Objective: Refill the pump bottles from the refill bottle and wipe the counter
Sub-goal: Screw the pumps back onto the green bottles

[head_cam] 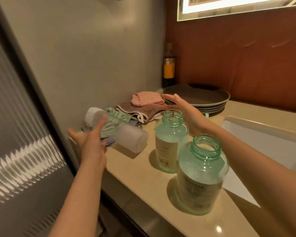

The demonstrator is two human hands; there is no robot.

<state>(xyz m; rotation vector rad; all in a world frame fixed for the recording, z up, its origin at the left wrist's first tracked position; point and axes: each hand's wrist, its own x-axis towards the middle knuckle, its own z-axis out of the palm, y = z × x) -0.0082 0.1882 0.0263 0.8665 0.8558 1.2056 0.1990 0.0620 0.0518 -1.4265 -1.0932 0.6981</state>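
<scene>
Left hand [91, 139] and right hand [183, 108] reach straight-fingered, grasping nothing; the right forearm could tip the uncapped pump bottle [202, 182] by the counter's [140, 182] sink edge.

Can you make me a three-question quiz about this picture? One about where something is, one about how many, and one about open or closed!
1. Where is the pink striped cloth?
A. on the brown towel
B. in the sink
C. on the floor

2. How many clear green glass bottles stand on the beige stone counter?
A. one
B. two
C. four

3. The green bottles' necks are:
A. capped
B. open
C. corked

Answers: 1 A, the cloth lies on top of the towel. 2 B, one bottle stands near and one farther back. 3 B, both threaded necks are bare.
</scene>
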